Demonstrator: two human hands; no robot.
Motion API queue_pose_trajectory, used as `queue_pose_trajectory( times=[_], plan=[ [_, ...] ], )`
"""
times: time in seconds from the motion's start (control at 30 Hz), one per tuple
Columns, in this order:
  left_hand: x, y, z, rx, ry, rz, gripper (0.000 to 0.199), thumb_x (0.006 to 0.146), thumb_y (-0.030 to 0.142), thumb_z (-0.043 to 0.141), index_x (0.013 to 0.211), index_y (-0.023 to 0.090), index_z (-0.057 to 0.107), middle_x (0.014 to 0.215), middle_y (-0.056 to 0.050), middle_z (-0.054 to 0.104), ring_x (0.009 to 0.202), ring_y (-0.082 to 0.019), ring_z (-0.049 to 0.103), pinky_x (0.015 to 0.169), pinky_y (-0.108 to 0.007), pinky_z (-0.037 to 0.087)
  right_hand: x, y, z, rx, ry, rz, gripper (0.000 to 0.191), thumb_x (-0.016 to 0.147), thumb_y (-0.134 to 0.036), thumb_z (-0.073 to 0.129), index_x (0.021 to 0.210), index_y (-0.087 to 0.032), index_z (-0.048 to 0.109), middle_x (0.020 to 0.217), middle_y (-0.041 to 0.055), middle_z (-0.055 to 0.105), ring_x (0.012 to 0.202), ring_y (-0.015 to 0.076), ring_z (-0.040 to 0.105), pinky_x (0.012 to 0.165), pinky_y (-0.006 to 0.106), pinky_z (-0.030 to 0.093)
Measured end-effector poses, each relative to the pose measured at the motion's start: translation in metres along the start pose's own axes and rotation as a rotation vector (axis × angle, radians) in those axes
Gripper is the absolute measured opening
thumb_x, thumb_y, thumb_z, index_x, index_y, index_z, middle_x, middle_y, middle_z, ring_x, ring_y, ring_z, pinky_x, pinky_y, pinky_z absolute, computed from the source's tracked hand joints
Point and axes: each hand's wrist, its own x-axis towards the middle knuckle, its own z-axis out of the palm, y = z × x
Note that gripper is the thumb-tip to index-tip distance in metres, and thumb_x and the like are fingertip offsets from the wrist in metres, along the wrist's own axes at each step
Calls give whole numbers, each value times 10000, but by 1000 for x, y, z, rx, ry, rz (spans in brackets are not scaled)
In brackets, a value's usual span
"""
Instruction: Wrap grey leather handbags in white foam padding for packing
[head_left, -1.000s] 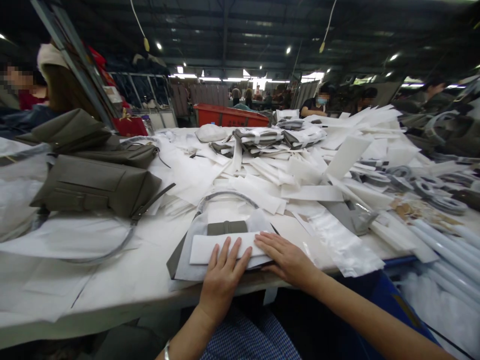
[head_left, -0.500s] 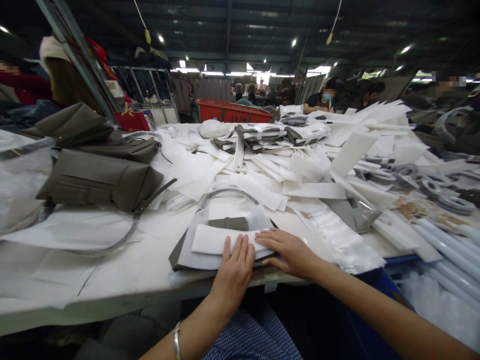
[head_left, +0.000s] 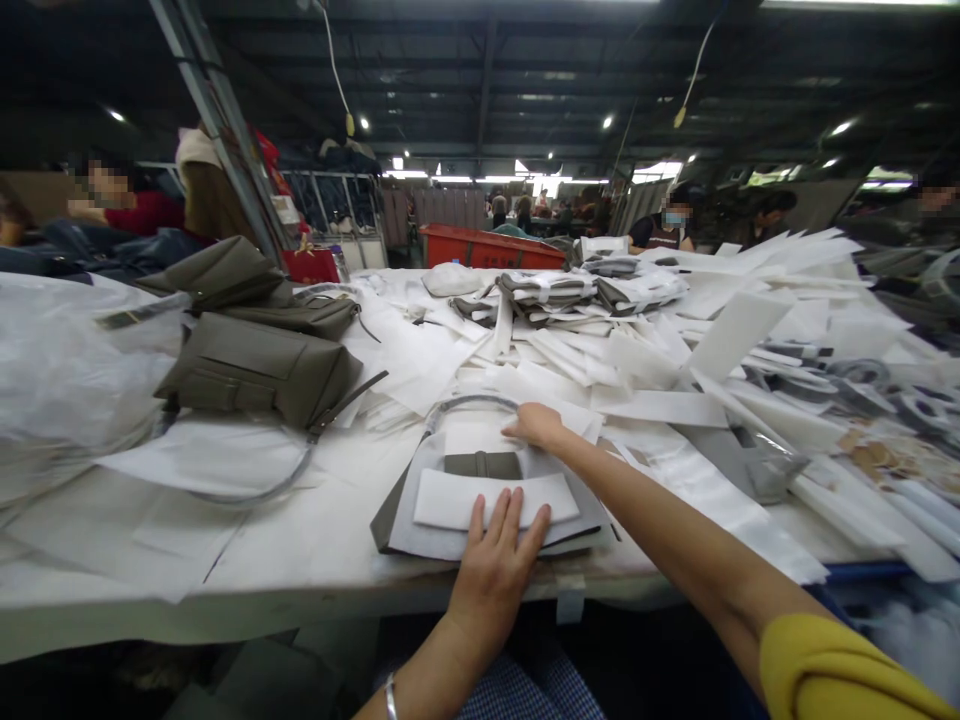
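Near the table's front edge lies a grey-green handbag, its front covered by a thin white sheet. A white foam strip rests across the sheet, below a grey-green band of the bag that shows through. My left hand lies flat on the strip with fingers spread, pressing its lower middle. At the top of the bag, my right hand is closed around the right part of the plastic-wrapped handle; its fingertips are partly hidden.
Several grey-green bags are piled at the left beside clear plastic. Loose white foam sheets heap up at the back and right, with wrapped bag parts among them. Co-workers sit beyond, past a red bin.
My right hand has left the foam strip and moved up to the bag's handle, closing there. My left hand stays on the strip, fingers more spread. The camera view has turned left.
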Motion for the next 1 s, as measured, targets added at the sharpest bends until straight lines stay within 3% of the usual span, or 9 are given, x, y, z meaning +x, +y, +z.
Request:
queue_pose_trajectory(
  times=[0.17,0.3,0.53,0.7,0.83,1.0],
  plan=[
    [0,0,3,-18,14,-15,556,967,459,533,1482,278,426,1477,-125,517,1369,-287,483,1079,-552,443,10,12,-4,173,-49,-2,319,646,-430,835,696,-131,733,653,60,695,687,212,656,626,277,465],
    [1,0,5,-26,60,-13,494,984,427,505,1453,278,467,1444,-118,553,1347,-289,508,1062,-556,459,4,24,-9,418,27,-82,300,717,-396,768,833,-119,756,666,23,693,600,143,598,574,245,440],
    [1,0,5,-45,41,-24,492,993,399,487,1468,274,451,1466,-122,529,1359,-285,495,1076,-562,449,5,30,-24,704,227,-216,325,651,-470,781,712,-152,761,700,43,730,677,186,653,677,301,505],
    [0,0,6,-39,-2,-19,526,979,394,519,1484,280,425,1484,-118,509,1373,-288,478,1092,-566,433,5,30,-43,794,360,-294,333,663,-496,771,743,-173,776,791,75,768,802,245,703,791,370,537],
    [1,-1,4,-41,-8,-11,537,978,416,522,1486,277,422,1490,-125,501,1387,-289,460,1100,-566,424,-26,31,-58,799,382,-378,289,703,-477,760,785,-202,796,887,58,784,914,258,713,887,369,534],
    [4,-1,1,-41,1,-9,502,987,413,511,1468,283,450,1479,-114,517,1378,-289,472,1100,-564,425,-100,37,-60,746,313,-459,209,792,-377,719,900,-221,805,959,33,787,927,246,732,871,337,570]
  ],
)
